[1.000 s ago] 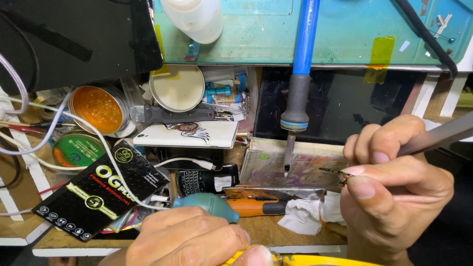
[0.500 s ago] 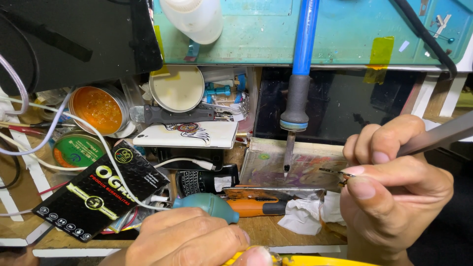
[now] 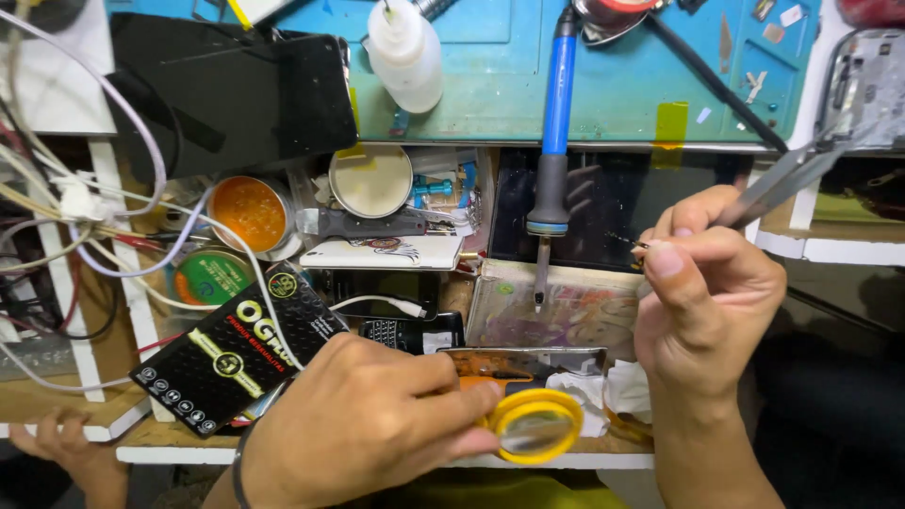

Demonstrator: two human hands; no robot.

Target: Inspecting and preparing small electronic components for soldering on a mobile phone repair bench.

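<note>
Though its tip is too small to make out, the tweezers sit clamped in the right hand, whose fingers are pressed together around them. The left hand pinches a yellow magnifier at its rim, low on the counter. Between the hands hangs a blue soldering iron; a black packet lies left of the left fingers, partly crossed by cables.
</note>
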